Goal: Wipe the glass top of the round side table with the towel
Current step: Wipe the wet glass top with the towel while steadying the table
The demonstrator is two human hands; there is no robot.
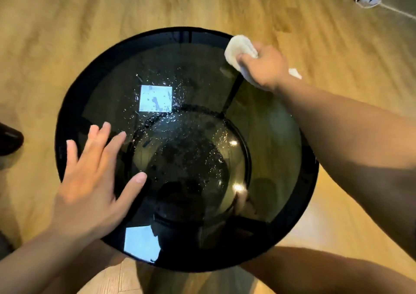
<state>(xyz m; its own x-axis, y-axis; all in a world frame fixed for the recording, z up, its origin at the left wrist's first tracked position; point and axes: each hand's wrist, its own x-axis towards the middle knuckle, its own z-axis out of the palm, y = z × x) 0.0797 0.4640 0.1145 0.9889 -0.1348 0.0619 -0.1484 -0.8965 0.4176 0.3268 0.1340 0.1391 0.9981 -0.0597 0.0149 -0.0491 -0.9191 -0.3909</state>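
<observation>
Right hand (263,67) bunches the soft, light towel (239,47) at the slick wet glass top's (191,136) far edge; left hand (90,181) rests flat, fingers spread.

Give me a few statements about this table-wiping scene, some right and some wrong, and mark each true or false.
1. The right hand grips the towel at the far right edge of the glass top. True.
2. The left hand holds a second cloth. False: it is open with fingers spread over the near left part of the glass and holds nothing.
3. Droplets dot the middle of the glass. True.
4. The table stands on carpet. False: it stands on a wooden floor.
</observation>
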